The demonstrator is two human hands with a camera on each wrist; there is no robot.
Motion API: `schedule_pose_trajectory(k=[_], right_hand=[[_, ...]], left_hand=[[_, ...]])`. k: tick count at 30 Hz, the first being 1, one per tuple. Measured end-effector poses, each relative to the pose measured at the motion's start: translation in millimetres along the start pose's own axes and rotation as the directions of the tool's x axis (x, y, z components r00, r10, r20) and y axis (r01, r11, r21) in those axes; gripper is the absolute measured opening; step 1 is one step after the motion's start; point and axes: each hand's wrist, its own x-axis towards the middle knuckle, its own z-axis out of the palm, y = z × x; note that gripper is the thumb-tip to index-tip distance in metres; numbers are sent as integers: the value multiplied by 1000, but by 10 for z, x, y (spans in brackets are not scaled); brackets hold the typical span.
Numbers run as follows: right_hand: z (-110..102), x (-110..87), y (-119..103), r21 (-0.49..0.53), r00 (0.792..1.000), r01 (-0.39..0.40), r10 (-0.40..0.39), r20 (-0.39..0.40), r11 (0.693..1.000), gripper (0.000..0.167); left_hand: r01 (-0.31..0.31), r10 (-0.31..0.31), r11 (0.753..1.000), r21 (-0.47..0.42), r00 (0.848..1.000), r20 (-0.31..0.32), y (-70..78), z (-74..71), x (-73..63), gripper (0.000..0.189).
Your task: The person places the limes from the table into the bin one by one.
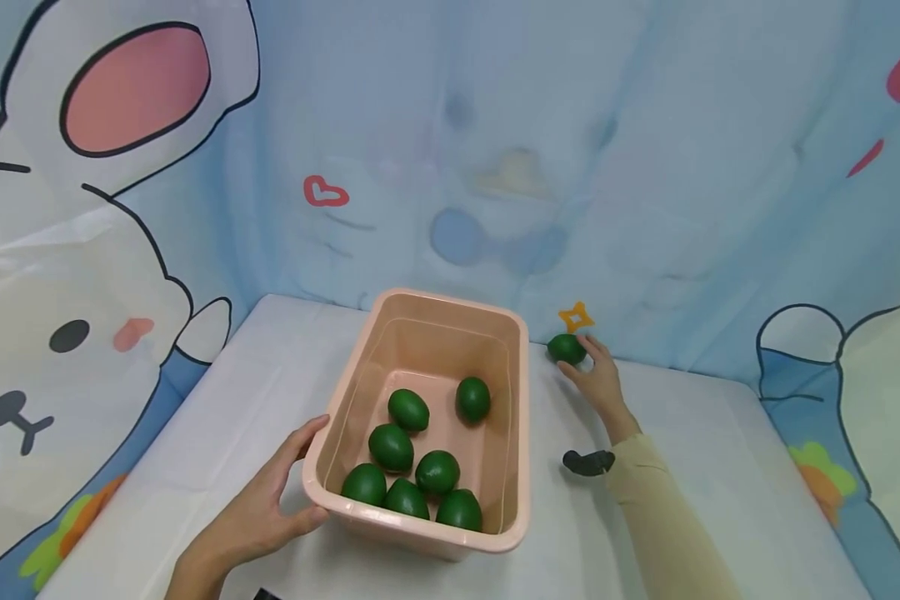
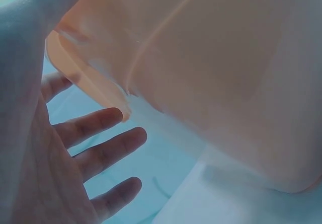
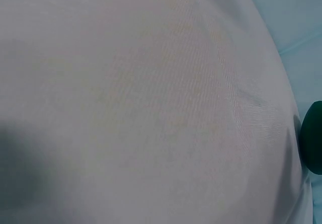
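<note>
A peach-pink plastic bin (image 1: 527,433) stands mid-table with several dark green limes (image 1: 392,448) inside, most of them toward its near end. My left hand (image 1: 258,500) is at the near left corner of the bin, thumb and fingertips at the rim. In the left wrist view its fingers (image 2: 108,151) are spread and nearly straight beside the bin's wall (image 2: 201,73). At the table's far edge, right of the bin, my right hand (image 1: 602,383) pinches another lime (image 1: 565,349) between thumb and fingers. The right wrist view catches that lime (image 3: 313,138) only at its right edge; the hand is out of it.
White cloth covers the table (image 1: 705,467). A blue cartoon-printed curtain (image 1: 645,208) hangs right behind its far edge. A black strap-like piece (image 1: 588,462) sticks out by the right wrist, and a small black object (image 1: 266,594) shows at the bottom edge.
</note>
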Motion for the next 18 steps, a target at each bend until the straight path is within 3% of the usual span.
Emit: schedule_pose_trajectory(k=[12,18], right_hand=[[81,101,10,-32,999,-17,16,-41,999,68],[146,158,47,-44,997,-46,43,-70,998,66]], left_hand=[[8,-8,1000,8,1000,11,5,0,-3,84],[-21,20,1000,20,1000,3,-3,-12,0,85]])
